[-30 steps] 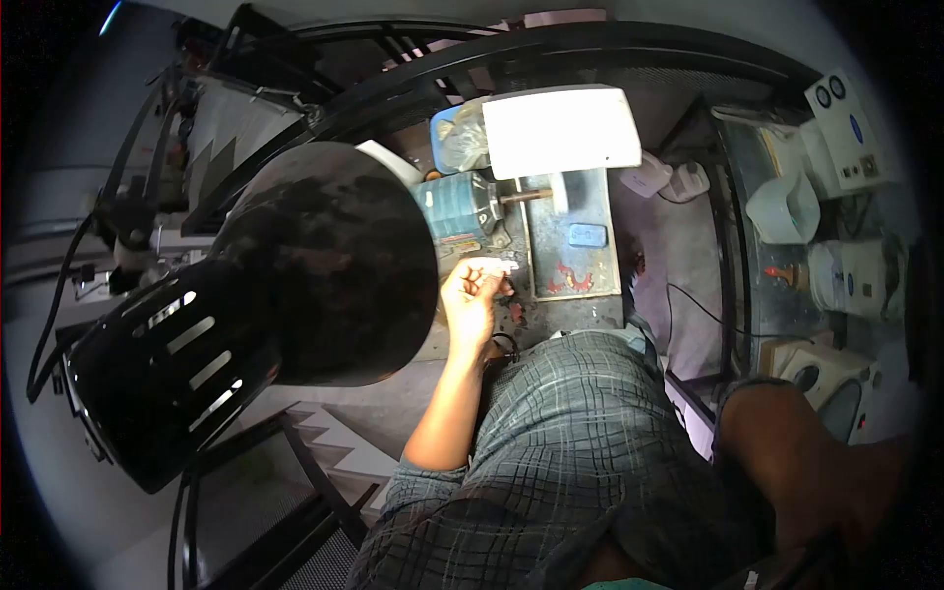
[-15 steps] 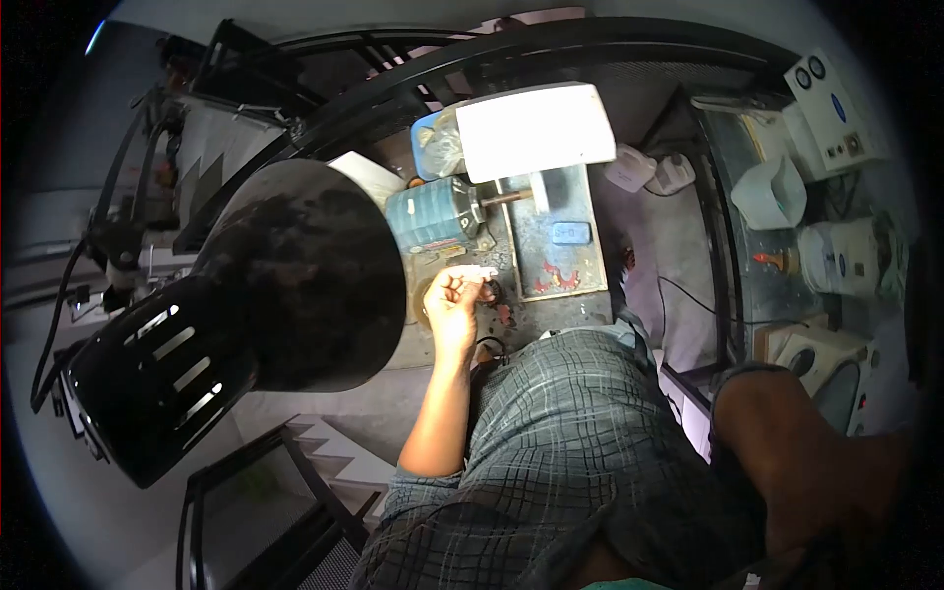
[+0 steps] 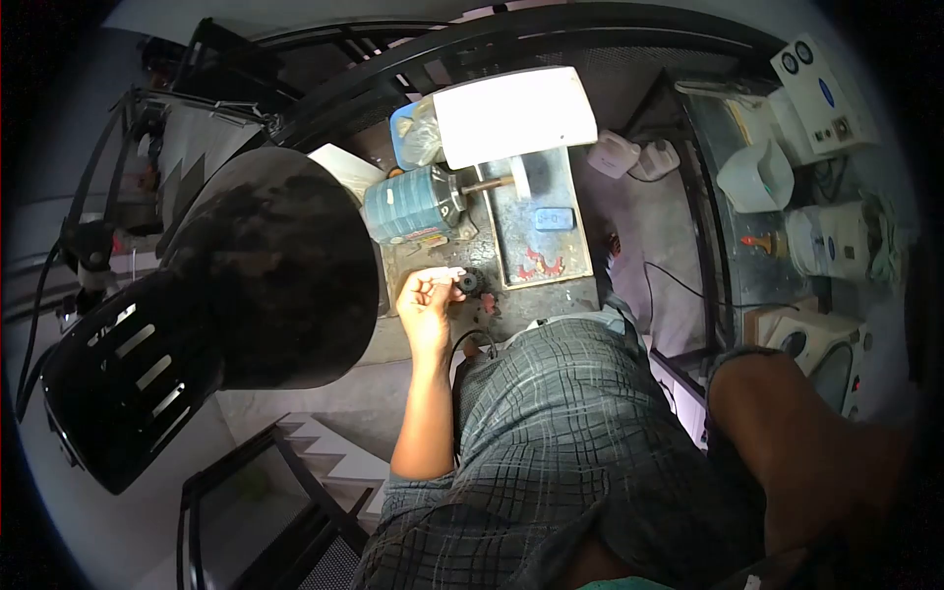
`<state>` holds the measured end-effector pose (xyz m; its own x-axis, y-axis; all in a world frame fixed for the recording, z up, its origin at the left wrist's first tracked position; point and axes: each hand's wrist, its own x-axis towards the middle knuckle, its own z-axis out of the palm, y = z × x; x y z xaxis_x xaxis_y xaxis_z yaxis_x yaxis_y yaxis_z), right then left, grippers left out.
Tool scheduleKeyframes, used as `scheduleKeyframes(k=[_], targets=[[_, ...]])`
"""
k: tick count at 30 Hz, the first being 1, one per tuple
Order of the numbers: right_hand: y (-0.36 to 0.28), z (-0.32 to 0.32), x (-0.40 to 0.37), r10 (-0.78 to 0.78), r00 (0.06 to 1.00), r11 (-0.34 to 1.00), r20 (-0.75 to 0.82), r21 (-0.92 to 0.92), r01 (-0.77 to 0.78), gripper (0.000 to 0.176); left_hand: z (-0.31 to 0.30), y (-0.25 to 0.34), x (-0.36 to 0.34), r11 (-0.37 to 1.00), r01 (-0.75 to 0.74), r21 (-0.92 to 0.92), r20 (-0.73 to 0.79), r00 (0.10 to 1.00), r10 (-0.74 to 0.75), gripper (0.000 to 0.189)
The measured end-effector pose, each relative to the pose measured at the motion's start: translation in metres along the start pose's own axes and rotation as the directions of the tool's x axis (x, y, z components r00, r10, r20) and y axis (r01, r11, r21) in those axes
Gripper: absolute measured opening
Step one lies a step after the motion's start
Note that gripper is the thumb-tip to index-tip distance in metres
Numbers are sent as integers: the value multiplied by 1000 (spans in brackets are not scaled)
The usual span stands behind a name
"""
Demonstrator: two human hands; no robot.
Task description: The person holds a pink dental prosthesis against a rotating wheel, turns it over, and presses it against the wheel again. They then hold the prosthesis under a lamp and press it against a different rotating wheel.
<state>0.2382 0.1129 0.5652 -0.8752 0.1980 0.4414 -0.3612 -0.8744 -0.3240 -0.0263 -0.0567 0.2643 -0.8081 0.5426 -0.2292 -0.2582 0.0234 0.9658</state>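
My left hand (image 3: 426, 305) is raised over the bench, thumb and fingers pinched on a small pale piece (image 3: 458, 272), washed out by the lamp light; its kind cannot be made out. Just beside the fingertips is a round black knob (image 3: 472, 282). Beyond the hand is a teal motor (image 3: 405, 205), whose spindle (image 3: 487, 184) carries a pale wheel (image 3: 521, 177) over a metal tray (image 3: 509, 258). A blue block (image 3: 555, 218) and several red pieces (image 3: 541, 265) lie in that tray. Only my right forearm shows at the right; its hand is outside the view.
A big black lamp shade (image 3: 285, 275) fills the left, close to my left hand. A white panel (image 3: 516, 118) covers the tray's far end. Plastic jugs (image 3: 614, 154) stand right of the bench. On the right-hand table are a white jug (image 3: 757, 179) and machines.
The whole view has shifted slightly, so the bench things appear further left and up. My left hand keeps its pinch; the black knob beside it shows more fully now.
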Motion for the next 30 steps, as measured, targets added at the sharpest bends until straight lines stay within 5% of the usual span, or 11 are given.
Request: scheduleKeyframes(k=[5, 17, 22, 30], targets=[[-13, 5, -10, 112, 993, 992, 32, 60, -113, 37, -6, -2, 0, 1000, -9, -8, -31, 999, 9, 7], [2, 12, 13, 33, 979, 996, -199, -72, -48, 33, -13, -4, 5, 1000, 13, -4, -26, 1000, -14, 7], [-2, 3, 7, 29, 997, 998, -78, -45, -33, 31, -22, -6, 5, 997, 36, -64, -53, 998, -40, 8], [9, 15, -8, -28, 972, 999, -232, -24, 23, 29, -23, -5, 8, 999, 1, -49, -75, 997, -5, 7]])
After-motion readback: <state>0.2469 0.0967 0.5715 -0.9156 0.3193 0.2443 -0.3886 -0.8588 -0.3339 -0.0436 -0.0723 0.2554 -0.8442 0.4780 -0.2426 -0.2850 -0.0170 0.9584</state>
